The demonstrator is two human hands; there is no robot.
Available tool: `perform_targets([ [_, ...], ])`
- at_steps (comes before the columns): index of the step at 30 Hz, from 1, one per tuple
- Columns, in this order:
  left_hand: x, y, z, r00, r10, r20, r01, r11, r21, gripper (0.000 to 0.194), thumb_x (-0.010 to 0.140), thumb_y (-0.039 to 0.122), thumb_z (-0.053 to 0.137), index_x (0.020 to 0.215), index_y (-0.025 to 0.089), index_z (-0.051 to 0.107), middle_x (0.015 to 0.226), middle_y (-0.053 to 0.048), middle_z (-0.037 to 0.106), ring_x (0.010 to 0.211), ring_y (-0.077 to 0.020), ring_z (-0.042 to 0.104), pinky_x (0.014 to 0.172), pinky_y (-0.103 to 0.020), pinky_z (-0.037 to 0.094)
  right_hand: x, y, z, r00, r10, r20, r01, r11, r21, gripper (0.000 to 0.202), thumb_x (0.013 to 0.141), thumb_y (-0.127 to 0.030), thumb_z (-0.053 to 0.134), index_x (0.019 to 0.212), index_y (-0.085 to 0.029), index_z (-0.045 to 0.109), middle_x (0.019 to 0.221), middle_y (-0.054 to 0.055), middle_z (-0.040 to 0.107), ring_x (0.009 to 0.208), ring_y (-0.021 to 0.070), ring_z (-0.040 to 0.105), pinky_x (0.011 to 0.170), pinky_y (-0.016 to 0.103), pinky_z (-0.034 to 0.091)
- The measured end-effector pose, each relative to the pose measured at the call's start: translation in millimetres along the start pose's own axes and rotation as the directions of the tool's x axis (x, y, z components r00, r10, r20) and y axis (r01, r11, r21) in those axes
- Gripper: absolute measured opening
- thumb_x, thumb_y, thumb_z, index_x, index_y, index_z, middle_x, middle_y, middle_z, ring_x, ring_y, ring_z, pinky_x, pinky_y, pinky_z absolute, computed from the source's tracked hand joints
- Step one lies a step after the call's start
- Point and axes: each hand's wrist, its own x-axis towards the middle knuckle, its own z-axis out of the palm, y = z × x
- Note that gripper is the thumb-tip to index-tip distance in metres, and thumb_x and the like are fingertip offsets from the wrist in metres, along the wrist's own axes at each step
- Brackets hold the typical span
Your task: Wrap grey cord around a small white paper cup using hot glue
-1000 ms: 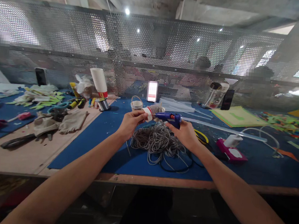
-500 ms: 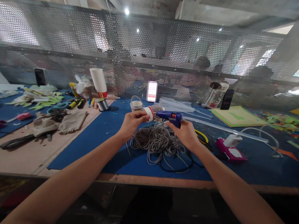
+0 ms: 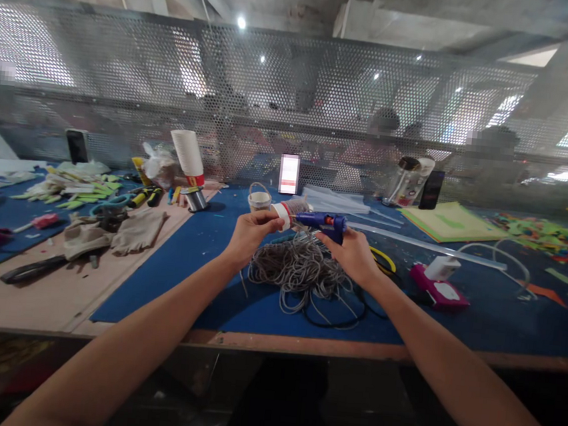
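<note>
Left hand (image 3: 252, 235): fingers holding paper cup (image 3: 282, 210), tipped sideways
Right hand (image 3: 353, 252): fingers wrapped around blue glue gun (image 3: 317, 220), nozzle by cup
Nearby: tangled gray cord (image 3: 299, 268) on counter (image 3: 156, 288)

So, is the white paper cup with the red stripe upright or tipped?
Tipped: the left hand holds the white paper cup sideways, its length running nearly level.

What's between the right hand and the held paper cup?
Head view: blue glue gun, held by the right hand, nozzle toward the paper cup in the left hand.
</note>
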Motion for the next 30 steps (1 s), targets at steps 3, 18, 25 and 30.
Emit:
perform_targets([
  [3,-0.4,0.3,0.1,1.0,-0.002,-0.003,0.002,1.0,0.001,0.021,0.071,0.03,0.08,0.086,0.016,0.079,0.076,-0.004,0.072,0.069,-0.0143,0.061,0.071,-0.03,0.05,0.2,0.4,0.3,1.0,-0.003,0.001,0.003,1.0,-0.005,0.041,0.089,-0.057,0.056,0.09,-0.019,0.073,0.056,0.004,0.063,0.058,0.0217,0.062,0.063,0.031,0.042],
  [18,-2.1,4.5,2.0,1.0,-0.005,0.004,0.005,1.0,0.018,0.021,0.069,0.031,0.08,0.083,0.014,0.078,0.074,-0.004,0.07,0.069,-0.0149,0.06,0.071,-0.03,0.049,-1.0,3.7,3.8,0.991,-0.115,-0.063,0.103,0.98,-0.171,0.045,0.094,-0.057,0.049,0.108,-0.02,0.072,0.068,0.006,0.071,0.066,0.0248,0.067,0.063,0.031,0.041],
  [25,-2.4,7.4,2.3,1.0,0.0,0.002,0.0,1.0,0.024,0.02,0.071,0.029,0.078,0.083,0.015,0.079,0.073,-0.003,0.071,0.068,-0.0138,0.059,0.07,-0.029,0.049,-1.3,6.5,5.6,0.989,-0.13,-0.067,0.111,0.965,-0.237,0.047,0.095,-0.058,0.047,0.109,-0.02,0.072,0.081,0.009,0.075,0.075,0.0277,0.07,0.063,0.032,0.041],
  [30,-2.1,6.5,2.0,1.0,-0.008,-0.004,0.008,1.0,0.011,0.018,0.07,0.029,0.079,0.082,0.015,0.079,0.072,-0.003,0.07,0.067,-0.0134,0.059,0.07,-0.029,0.049,-0.7,6.5,5.7,0.991,-0.123,-0.053,0.107,0.964,-0.242,0.047,0.095,-0.059,0.047,0.108,-0.021,0.072,0.076,0.008,0.074,0.07,0.0264,0.069,0.062,0.031,0.04],
])
